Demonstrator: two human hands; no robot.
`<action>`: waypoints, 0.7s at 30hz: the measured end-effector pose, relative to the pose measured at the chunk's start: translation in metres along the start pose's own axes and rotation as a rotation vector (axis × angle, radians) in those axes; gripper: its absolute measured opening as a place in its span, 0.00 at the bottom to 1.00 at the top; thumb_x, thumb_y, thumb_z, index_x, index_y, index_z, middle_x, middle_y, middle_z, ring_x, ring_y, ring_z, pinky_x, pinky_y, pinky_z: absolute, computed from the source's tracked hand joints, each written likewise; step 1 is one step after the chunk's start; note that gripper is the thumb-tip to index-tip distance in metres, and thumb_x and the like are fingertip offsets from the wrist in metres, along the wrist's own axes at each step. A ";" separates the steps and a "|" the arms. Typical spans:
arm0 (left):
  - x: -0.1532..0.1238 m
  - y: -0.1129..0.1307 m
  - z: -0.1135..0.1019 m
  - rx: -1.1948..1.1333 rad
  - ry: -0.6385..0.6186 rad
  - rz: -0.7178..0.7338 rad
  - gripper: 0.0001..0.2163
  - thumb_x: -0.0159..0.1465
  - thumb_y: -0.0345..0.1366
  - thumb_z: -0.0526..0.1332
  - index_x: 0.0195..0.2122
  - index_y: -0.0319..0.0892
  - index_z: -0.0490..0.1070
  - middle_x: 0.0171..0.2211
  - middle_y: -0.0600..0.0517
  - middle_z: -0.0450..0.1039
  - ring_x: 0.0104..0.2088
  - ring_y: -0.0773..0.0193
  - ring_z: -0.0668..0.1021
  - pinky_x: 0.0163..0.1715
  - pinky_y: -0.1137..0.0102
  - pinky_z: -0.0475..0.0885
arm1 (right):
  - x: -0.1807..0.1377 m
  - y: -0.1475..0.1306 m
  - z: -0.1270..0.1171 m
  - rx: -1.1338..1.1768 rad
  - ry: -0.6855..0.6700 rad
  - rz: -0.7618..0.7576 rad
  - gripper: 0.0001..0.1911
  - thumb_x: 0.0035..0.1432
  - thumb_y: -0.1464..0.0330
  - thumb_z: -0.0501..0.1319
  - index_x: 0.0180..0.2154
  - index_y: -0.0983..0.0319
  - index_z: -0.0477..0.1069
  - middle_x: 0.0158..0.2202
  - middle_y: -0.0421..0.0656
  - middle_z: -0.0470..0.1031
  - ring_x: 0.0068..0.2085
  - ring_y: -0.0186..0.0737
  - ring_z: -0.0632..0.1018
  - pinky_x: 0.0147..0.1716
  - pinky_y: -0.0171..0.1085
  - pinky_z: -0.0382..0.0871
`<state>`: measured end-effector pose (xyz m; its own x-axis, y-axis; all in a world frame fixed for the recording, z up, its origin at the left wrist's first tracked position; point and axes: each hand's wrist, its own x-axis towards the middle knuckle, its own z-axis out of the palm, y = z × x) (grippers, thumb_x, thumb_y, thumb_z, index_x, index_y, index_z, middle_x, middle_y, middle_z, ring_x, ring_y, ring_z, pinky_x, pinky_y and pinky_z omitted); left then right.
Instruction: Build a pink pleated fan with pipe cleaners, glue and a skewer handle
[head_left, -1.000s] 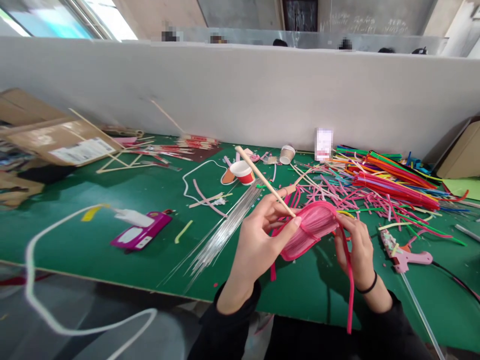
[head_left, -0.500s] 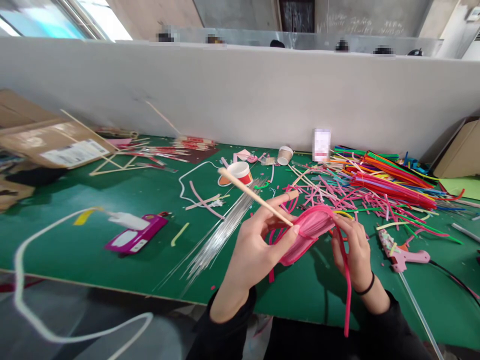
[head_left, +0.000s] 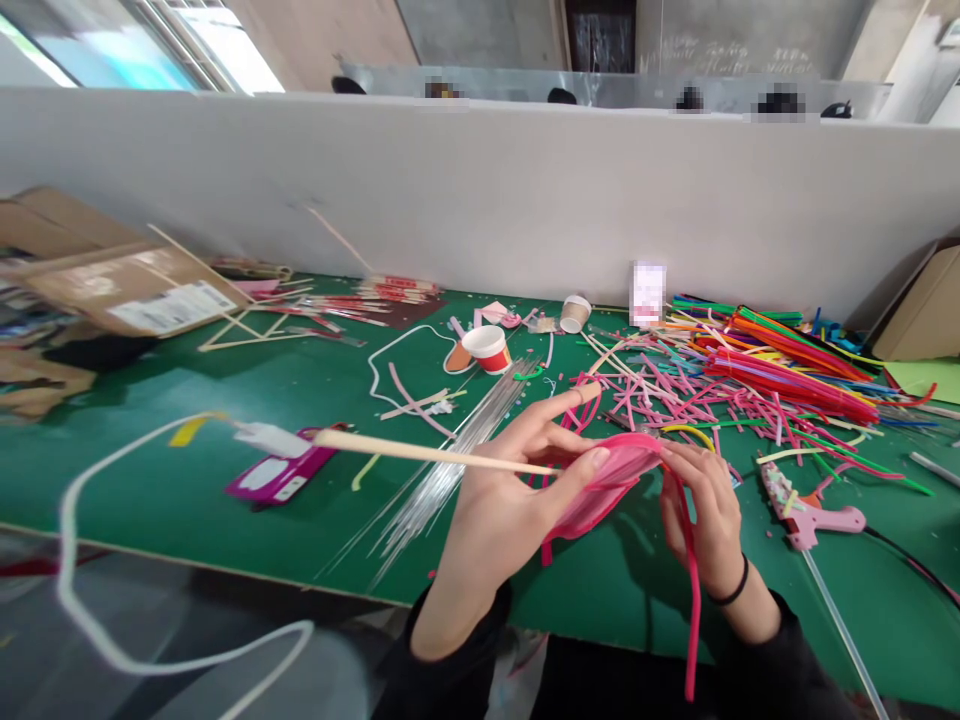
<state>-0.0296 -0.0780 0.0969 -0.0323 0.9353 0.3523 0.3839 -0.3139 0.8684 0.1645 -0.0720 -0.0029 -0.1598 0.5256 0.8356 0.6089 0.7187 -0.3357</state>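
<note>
My left hand [head_left: 517,500] pinches a flat pink fan-shaped piece [head_left: 611,475] made of pink pipe cleaners, thumb on top. A thin wooden stick [head_left: 427,455] runs out from that piece to the left, almost level. My right hand [head_left: 705,510] grips the piece's right edge, and a long pink pipe cleaner [head_left: 694,600] hangs down from there past my wrist. Both hands hover just above the green table [head_left: 247,390].
A heap of coloured pipe cleaners [head_left: 780,365] lies at the right. A pink glue gun [head_left: 806,510], a bundle of thin metal wires [head_left: 442,470], two paper cups [head_left: 487,347], a magenta packet [head_left: 281,475], a white cord [head_left: 82,500] and cardboard boxes [head_left: 112,275] surround the hands.
The wooden stick has swung down from pointing up-left to lying nearly level toward the left. The pink piece has tilted flatter between my hands.
</note>
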 end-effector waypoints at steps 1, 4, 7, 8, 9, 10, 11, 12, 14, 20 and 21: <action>0.000 -0.001 0.000 -0.002 0.002 0.004 0.19 0.59 0.39 0.67 0.52 0.45 0.74 0.26 0.55 0.80 0.29 0.60 0.83 0.34 0.68 0.80 | 0.000 0.000 0.000 0.003 0.002 -0.001 0.27 0.60 0.80 0.56 0.59 0.59 0.63 0.49 0.51 0.77 0.49 0.46 0.79 0.45 0.47 0.73; 0.001 -0.003 -0.001 0.009 -0.002 0.008 0.17 0.59 0.40 0.67 0.50 0.46 0.75 0.25 0.55 0.80 0.27 0.60 0.83 0.31 0.69 0.80 | -0.001 0.000 0.000 0.002 0.008 -0.001 0.27 0.60 0.79 0.56 0.60 0.58 0.63 0.49 0.50 0.77 0.48 0.45 0.79 0.44 0.46 0.73; 0.002 -0.003 -0.002 0.026 -0.011 0.010 0.17 0.59 0.39 0.67 0.50 0.46 0.75 0.24 0.55 0.79 0.26 0.61 0.82 0.29 0.69 0.80 | -0.001 -0.001 0.000 0.000 0.012 -0.003 0.27 0.60 0.79 0.56 0.60 0.59 0.63 0.49 0.50 0.77 0.48 0.45 0.79 0.44 0.46 0.73; 0.003 -0.003 -0.003 0.028 -0.011 0.012 0.17 0.59 0.39 0.67 0.50 0.46 0.75 0.24 0.55 0.79 0.26 0.61 0.82 0.29 0.69 0.80 | -0.001 -0.002 0.000 0.000 0.012 -0.003 0.27 0.60 0.79 0.56 0.60 0.59 0.63 0.49 0.50 0.77 0.48 0.45 0.79 0.44 0.46 0.73; 0.003 -0.003 -0.003 0.030 -0.011 0.014 0.18 0.59 0.39 0.67 0.50 0.46 0.75 0.23 0.56 0.78 0.25 0.61 0.82 0.30 0.69 0.80 | -0.001 -0.002 0.000 0.000 0.010 -0.003 0.27 0.60 0.79 0.56 0.60 0.59 0.63 0.49 0.50 0.77 0.48 0.45 0.79 0.44 0.46 0.73; 0.004 -0.003 -0.003 0.029 -0.009 0.016 0.18 0.58 0.39 0.67 0.50 0.46 0.75 0.23 0.56 0.78 0.25 0.61 0.81 0.30 0.69 0.80 | 0.000 -0.002 0.000 0.001 0.009 -0.003 0.27 0.60 0.79 0.56 0.60 0.58 0.63 0.49 0.50 0.77 0.48 0.45 0.79 0.44 0.46 0.73; 0.004 -0.003 -0.003 0.027 -0.005 0.016 0.18 0.58 0.39 0.67 0.50 0.46 0.75 0.23 0.56 0.77 0.25 0.61 0.81 0.30 0.69 0.80 | 0.000 -0.002 0.000 0.002 0.009 -0.003 0.28 0.60 0.79 0.56 0.60 0.58 0.63 0.49 0.50 0.77 0.48 0.45 0.79 0.44 0.46 0.73; 0.004 -0.003 -0.002 0.023 -0.002 0.017 0.18 0.58 0.39 0.68 0.50 0.46 0.75 0.22 0.56 0.77 0.25 0.61 0.81 0.31 0.69 0.80 | 0.000 -0.002 0.000 0.003 0.008 -0.002 0.28 0.60 0.80 0.56 0.60 0.58 0.63 0.49 0.50 0.77 0.48 0.45 0.79 0.44 0.46 0.73; 0.005 -0.002 -0.002 0.014 0.000 0.013 0.18 0.58 0.38 0.68 0.50 0.46 0.75 0.22 0.57 0.77 0.26 0.62 0.81 0.32 0.69 0.80 | 0.000 -0.002 0.000 0.005 0.007 -0.002 0.28 0.60 0.80 0.56 0.60 0.58 0.63 0.49 0.50 0.77 0.48 0.45 0.79 0.44 0.46 0.73; 0.004 -0.001 -0.003 0.002 -0.027 0.004 0.20 0.59 0.39 0.67 0.53 0.46 0.73 0.25 0.56 0.79 0.28 0.62 0.82 0.31 0.70 0.79 | 0.001 -0.003 0.000 0.004 0.005 -0.004 0.28 0.60 0.80 0.55 0.60 0.59 0.63 0.49 0.51 0.77 0.48 0.45 0.78 0.44 0.47 0.73; 0.004 -0.001 -0.003 0.001 -0.029 0.005 0.20 0.59 0.39 0.67 0.53 0.46 0.73 0.25 0.56 0.79 0.28 0.62 0.82 0.31 0.70 0.79 | 0.001 -0.003 0.000 0.004 0.004 -0.002 0.27 0.60 0.80 0.55 0.60 0.59 0.63 0.49 0.51 0.77 0.48 0.45 0.78 0.44 0.47 0.73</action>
<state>-0.0329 -0.0742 0.0989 -0.0038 0.9381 0.3465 0.3846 -0.3184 0.8664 0.1625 -0.0734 -0.0014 -0.1582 0.5220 0.8381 0.6057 0.7217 -0.3352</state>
